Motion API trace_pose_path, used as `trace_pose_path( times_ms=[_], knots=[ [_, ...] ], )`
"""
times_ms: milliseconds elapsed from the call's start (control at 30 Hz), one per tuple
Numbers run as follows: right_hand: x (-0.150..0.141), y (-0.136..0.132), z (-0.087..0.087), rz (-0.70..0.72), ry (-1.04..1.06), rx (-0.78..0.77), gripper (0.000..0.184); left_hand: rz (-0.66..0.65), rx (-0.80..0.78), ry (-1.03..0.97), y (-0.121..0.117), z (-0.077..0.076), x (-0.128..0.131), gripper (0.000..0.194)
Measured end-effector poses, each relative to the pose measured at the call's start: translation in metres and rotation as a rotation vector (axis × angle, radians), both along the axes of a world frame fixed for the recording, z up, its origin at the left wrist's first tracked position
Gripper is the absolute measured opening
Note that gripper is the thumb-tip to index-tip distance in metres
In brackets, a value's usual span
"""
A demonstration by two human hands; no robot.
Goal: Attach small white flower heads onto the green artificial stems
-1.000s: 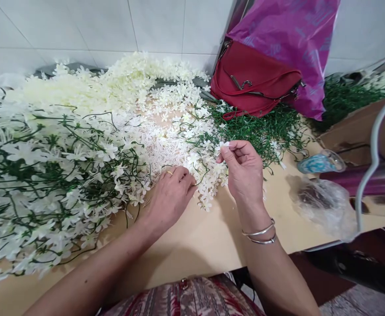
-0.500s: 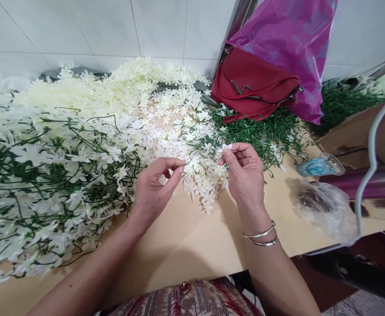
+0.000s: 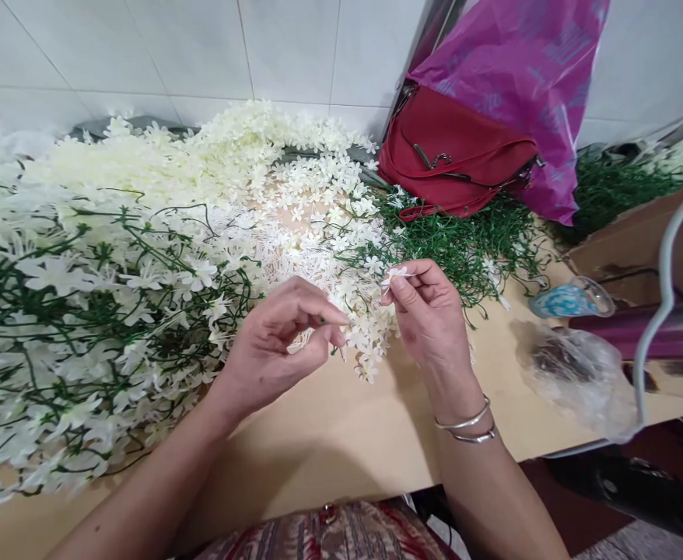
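Note:
My left hand [image 3: 280, 338] hovers just above the tan table [image 3: 330, 435], its thumb and fingers pinched on a thin green stem [image 3: 322, 320] with small white blossoms around it. My right hand [image 3: 429, 315], with two silver bangles on the wrist, pinches a small white flower [image 3: 396, 274] between thumb and forefinger. Between and behind both hands lies a heap of loose white artificial flowers [image 3: 318, 233]. Finished sprays of white flowers on green stems [image 3: 85, 311] cover the table's left side.
A red handbag [image 3: 452, 155] and a purple plastic bag [image 3: 522, 78] lean on the tiled wall at back right, over a pile of green stems [image 3: 475, 241]. A clear plastic bag [image 3: 575, 373], a blue-patterned item [image 3: 569, 297] and a metal tube frame [image 3: 662, 295] sit right.
My left hand lifted off the flower pile, turned and closed into a pinch on a stem, moving toward my right hand. My right hand stayed nearly still, holding its flower.

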State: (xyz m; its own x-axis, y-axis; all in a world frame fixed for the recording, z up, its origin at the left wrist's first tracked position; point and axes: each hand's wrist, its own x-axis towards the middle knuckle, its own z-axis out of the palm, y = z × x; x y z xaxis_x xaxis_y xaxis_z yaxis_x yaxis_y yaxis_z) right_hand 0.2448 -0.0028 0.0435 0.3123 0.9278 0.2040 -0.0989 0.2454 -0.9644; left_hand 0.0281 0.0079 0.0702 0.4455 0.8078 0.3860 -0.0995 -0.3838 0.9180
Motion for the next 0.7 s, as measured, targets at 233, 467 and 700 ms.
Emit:
trace_pose_path(
  times_ms=[233, 467, 700],
  knots=[
    [0.000, -0.002, 0.005, 0.282, 0.115, -0.233, 0.035, -0.096, -0.385, -0.016, 0.011, -0.032, 0.007, 0.027],
    [-0.002, -0.004, 0.003, 0.436, 0.159, -0.329, 0.032, 0.050, -0.339, 0.008, 0.017, -0.039, 0.005, 0.022],
    [-0.004, -0.005, -0.002, 0.473, 0.213, -0.374, 0.031, 0.064, -0.237, 0.071, 0.012, -0.035, 0.006, 0.021]
  ],
)
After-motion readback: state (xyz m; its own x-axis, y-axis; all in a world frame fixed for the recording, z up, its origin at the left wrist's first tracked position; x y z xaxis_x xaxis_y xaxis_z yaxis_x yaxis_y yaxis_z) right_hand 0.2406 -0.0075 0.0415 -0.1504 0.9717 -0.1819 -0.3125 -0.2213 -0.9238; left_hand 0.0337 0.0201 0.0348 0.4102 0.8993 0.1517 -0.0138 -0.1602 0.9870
